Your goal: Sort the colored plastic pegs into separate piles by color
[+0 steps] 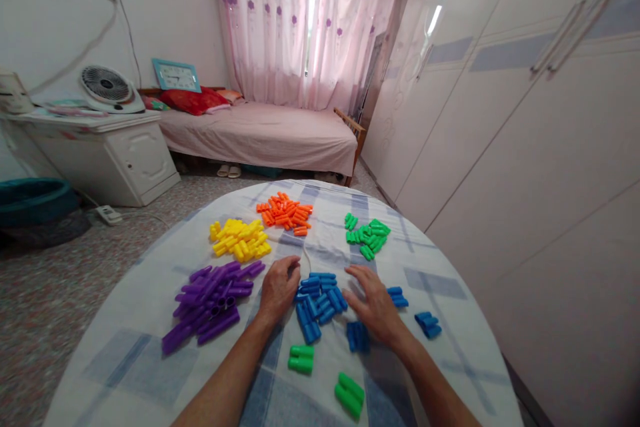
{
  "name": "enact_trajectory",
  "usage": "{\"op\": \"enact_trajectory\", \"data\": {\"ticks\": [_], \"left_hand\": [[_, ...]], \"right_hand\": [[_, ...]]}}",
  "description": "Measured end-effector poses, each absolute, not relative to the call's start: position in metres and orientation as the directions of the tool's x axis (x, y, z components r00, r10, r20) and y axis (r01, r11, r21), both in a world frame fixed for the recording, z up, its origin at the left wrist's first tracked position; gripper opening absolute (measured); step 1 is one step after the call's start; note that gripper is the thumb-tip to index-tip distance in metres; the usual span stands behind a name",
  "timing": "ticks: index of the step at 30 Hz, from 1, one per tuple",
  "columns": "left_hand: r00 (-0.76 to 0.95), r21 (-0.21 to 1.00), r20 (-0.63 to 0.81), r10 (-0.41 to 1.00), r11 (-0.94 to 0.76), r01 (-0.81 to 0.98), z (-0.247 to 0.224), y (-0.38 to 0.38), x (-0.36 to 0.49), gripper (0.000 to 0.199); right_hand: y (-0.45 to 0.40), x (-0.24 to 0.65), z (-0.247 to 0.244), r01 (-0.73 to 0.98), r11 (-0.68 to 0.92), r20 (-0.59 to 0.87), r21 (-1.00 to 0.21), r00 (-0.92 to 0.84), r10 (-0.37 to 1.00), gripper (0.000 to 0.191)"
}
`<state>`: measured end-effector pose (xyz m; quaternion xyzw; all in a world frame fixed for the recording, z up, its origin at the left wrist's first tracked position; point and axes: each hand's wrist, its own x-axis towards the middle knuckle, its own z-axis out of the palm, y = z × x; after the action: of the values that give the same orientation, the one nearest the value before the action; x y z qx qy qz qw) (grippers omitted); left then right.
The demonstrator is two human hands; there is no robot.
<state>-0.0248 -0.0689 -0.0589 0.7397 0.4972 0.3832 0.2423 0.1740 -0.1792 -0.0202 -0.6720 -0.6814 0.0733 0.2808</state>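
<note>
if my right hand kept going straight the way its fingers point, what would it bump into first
Most likely the blue pile between your hands: your right hand angles toward its near side, though whether the fingers already touch it is unclear.

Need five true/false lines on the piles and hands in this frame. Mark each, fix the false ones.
1. The main blue pile lies between the left hand and the right hand. True.
2. The purple pile lies beyond the right hand, on its outer side. False: the purple pile is on the left hand's outer side.
3. The yellow pile sits between the purple and orange piles. True.
4. Every green piece is in the far green pile. False: two green clusters lie apart, nearer the person.
5. The fan stands on the white cabinet. True.
</note>
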Motion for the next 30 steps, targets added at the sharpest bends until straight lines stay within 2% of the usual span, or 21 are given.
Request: {"op": "enact_trajectory", "data": {"ticks": [3, 6, 11, 16, 21, 26, 30], "left_hand": [[0.219, 0.744, 0.307, 0.926, -0.377, 0.551, -0.057, -0.069, -0.025, 0.029], [0.218, 0.75, 0.293, 0.931, -0.365, 0.551, -0.055, -0.069, -0.025, 0.03], [0.216, 0.756, 0.286, 0.934, -0.358, 0.548, -0.054, -0.07, -0.025, 0.031], [0.223, 0.758, 0.281, 0.934, -0.358, 0.545, -0.054, -0.07, -0.026, 0.031], [0.232, 0.761, 0.288, 0.929, -0.369, 0.534, -0.057, -0.068, -0.026, 0.032], [0.229, 0.754, 0.3, 0.926, -0.377, 0.538, -0.059, -0.067, -0.026, 0.032], [0.228, 0.757, 0.3, 0.926, -0.376, 0.535, -0.059, -0.067, -0.026, 0.032]], "right_hand": [[-0.167, 0.144, -0.019, 0.874, 0.056, 0.187, -0.482, 0.04, 0.982, 0.052], [-0.159, 0.127, -0.021, 0.881, 0.01, 0.156, -0.473, 0.073, 0.985, 0.051], [-0.155, 0.122, -0.026, 0.861, -0.098, 0.191, -0.5, 0.22, 0.957, 0.04], [-0.159, 0.13, -0.022, 0.797, -0.061, 0.247, -0.601, 0.258, 0.934, 0.025], [-0.178, 0.188, -0.002, 0.752, -0.094, 0.329, -0.653, 0.393, 0.859, 0.029], [-0.205, 0.266, -0.009, 0.738, -0.401, 0.252, -0.543, 0.598, 0.761, 0.033], [-0.214, 0.28, -0.023, 0.751, -0.507, 0.183, -0.423, 0.619, 0.764, 0.032]]}}
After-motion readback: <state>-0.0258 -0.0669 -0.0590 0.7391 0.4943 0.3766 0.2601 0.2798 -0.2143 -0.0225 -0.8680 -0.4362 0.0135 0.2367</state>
